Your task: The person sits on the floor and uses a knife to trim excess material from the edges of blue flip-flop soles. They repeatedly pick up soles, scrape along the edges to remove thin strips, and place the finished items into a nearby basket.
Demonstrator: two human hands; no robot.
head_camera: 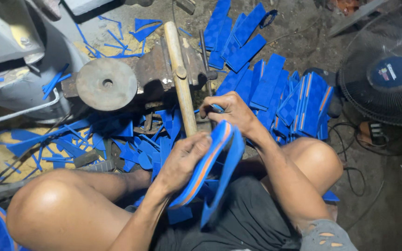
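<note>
I sit on the floor with my knees apart. My left hand point(182, 158) grips a stack of blue foam sandal soles point(210, 165) with an orange stripe along the edge, held over my lap. My right hand point(229, 111) reaches just past the top of the soles, fingers closed around a small blue piece beside a thin metal rod point(205, 62). A wooden handle point(181, 74) lies on the floor just left of my right hand.
An iron anvil-like block with a round disc point(107, 83) stands ahead. Cut blue rectangular sheets point(266, 83) are piled at the right; blue offcuts point(70, 144) litter the floor at the left. A black floor fan point(387, 74) sits far right, a grey machine point(19, 60) at the upper left.
</note>
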